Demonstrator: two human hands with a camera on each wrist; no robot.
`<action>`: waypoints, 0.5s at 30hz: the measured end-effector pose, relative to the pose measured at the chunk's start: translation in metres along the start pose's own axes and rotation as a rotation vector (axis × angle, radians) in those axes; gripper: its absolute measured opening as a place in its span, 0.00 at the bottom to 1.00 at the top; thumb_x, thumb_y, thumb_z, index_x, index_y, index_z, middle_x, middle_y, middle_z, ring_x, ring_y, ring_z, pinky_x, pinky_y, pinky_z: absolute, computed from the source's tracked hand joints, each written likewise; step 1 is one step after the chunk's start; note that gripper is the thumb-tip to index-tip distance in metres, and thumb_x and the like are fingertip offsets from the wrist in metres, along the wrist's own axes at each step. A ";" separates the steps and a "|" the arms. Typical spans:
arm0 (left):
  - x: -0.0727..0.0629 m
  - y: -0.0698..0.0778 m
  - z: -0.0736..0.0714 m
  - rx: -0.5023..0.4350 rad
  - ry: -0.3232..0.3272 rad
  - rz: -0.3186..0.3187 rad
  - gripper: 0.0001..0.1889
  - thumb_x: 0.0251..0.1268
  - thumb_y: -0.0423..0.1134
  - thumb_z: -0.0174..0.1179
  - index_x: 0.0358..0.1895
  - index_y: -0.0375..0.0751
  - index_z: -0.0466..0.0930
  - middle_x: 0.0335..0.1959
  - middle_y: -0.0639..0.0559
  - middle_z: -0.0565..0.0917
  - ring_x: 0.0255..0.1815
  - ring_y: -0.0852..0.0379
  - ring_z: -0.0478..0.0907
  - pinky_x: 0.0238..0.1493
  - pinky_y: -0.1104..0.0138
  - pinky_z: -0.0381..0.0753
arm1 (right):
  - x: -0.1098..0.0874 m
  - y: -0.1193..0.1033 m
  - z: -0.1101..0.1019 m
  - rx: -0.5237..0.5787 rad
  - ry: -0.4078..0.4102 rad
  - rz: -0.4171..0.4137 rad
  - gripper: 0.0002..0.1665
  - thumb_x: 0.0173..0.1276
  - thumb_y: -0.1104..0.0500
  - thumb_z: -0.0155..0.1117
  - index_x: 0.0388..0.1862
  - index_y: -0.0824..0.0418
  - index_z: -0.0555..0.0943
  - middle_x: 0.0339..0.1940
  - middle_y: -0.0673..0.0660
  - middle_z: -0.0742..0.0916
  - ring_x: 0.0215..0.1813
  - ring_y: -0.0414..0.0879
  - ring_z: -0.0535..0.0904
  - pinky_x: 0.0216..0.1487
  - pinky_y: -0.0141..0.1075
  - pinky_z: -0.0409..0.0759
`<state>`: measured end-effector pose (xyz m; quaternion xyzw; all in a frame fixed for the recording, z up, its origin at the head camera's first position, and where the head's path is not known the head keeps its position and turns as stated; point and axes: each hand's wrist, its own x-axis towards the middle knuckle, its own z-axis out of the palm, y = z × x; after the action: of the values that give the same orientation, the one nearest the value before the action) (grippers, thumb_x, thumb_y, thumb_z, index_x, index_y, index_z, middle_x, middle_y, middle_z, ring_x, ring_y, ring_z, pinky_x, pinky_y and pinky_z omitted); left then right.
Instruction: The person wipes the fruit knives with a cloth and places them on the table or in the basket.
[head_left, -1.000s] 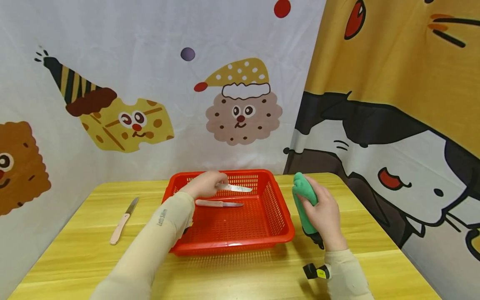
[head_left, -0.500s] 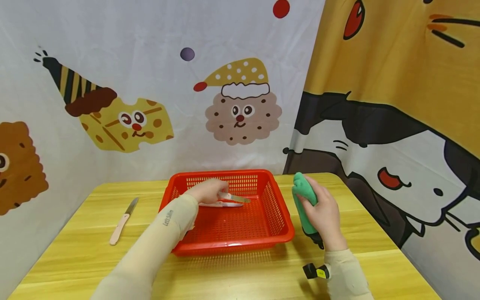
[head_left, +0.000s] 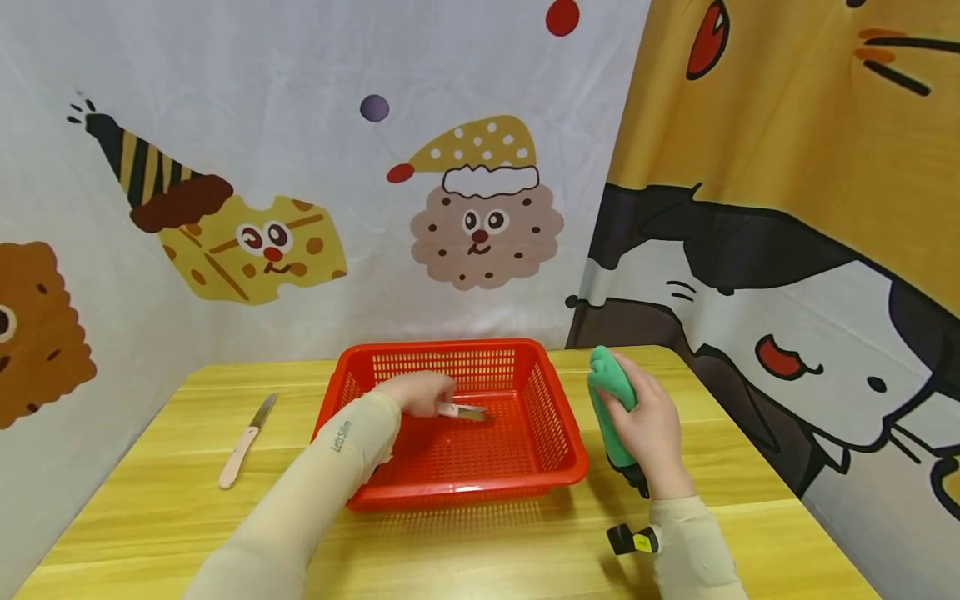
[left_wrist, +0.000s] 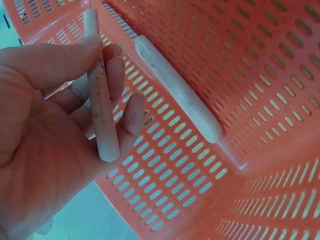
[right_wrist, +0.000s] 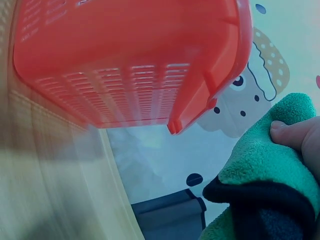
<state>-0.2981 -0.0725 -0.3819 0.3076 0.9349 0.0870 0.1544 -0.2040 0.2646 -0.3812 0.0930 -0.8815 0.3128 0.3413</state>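
My left hand (head_left: 422, 393) is down inside the red plastic basket (head_left: 468, 487). Thumb and fingers pinch the pale handle of a small knife (left_wrist: 102, 110), its blade pointing right in the head view. A second knife (left_wrist: 180, 95) with a similar handle lies in the basket beside the held one; in the head view the hand and held knife mostly cover it. To the right of the basket, my right hand (head_left: 652, 421) grips a folded green cloth (head_left: 609, 412) with a black edge, held above the table.
A third pale-handled knife (head_left: 243, 450) lies on the wooden table (head_left: 165, 517), left of the basket, blade pointing away. Behind the table hangs a white curtain (head_left: 300, 133) with cartoon prints, and a yellow printed one (head_left: 765, 117) hangs at the right.
My left hand has lowered the knife deeper into the basket, down to the second knife, which it now mostly covers. My right hand with the cloth has hardly moved.
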 end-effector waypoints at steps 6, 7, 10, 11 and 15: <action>0.001 -0.002 0.004 0.014 -0.017 0.019 0.10 0.60 0.23 0.61 0.35 0.43 0.80 0.33 0.54 0.79 0.36 0.56 0.75 0.43 0.59 0.77 | 0.000 0.002 0.000 -0.019 -0.007 0.009 0.33 0.62 0.63 0.74 0.67 0.55 0.76 0.57 0.64 0.83 0.54 0.64 0.78 0.50 0.61 0.73; 0.001 -0.002 0.004 0.015 -0.017 0.018 0.10 0.59 0.22 0.61 0.35 0.43 0.80 0.34 0.54 0.80 0.36 0.55 0.75 0.43 0.59 0.78 | 0.000 0.002 0.000 -0.022 -0.007 0.011 0.33 0.62 0.62 0.74 0.67 0.55 0.76 0.57 0.64 0.83 0.54 0.64 0.78 0.50 0.61 0.73; 0.001 -0.002 0.005 0.025 -0.024 -0.002 0.10 0.58 0.22 0.62 0.35 0.44 0.80 0.33 0.55 0.79 0.36 0.56 0.75 0.42 0.59 0.77 | 0.000 0.003 -0.001 -0.025 -0.005 0.017 0.33 0.62 0.62 0.74 0.67 0.54 0.76 0.57 0.64 0.83 0.54 0.63 0.78 0.50 0.61 0.73; 0.001 -0.002 0.005 0.032 -0.029 -0.010 0.10 0.58 0.23 0.62 0.35 0.44 0.80 0.33 0.55 0.79 0.35 0.56 0.74 0.41 0.59 0.77 | 0.000 0.003 -0.001 -0.026 -0.003 0.016 0.33 0.62 0.62 0.74 0.67 0.54 0.76 0.57 0.64 0.83 0.54 0.63 0.78 0.50 0.61 0.73; -0.002 0.000 0.004 0.059 -0.046 -0.036 0.10 0.57 0.23 0.62 0.33 0.44 0.80 0.31 0.56 0.79 0.32 0.56 0.71 0.38 0.61 0.75 | 0.000 0.003 -0.001 -0.023 0.001 0.011 0.33 0.61 0.63 0.74 0.66 0.55 0.76 0.57 0.64 0.83 0.54 0.64 0.78 0.51 0.62 0.73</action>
<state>-0.2956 -0.0731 -0.3848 0.2971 0.9385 0.0496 0.1685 -0.2042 0.2676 -0.3823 0.0839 -0.8852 0.3048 0.3412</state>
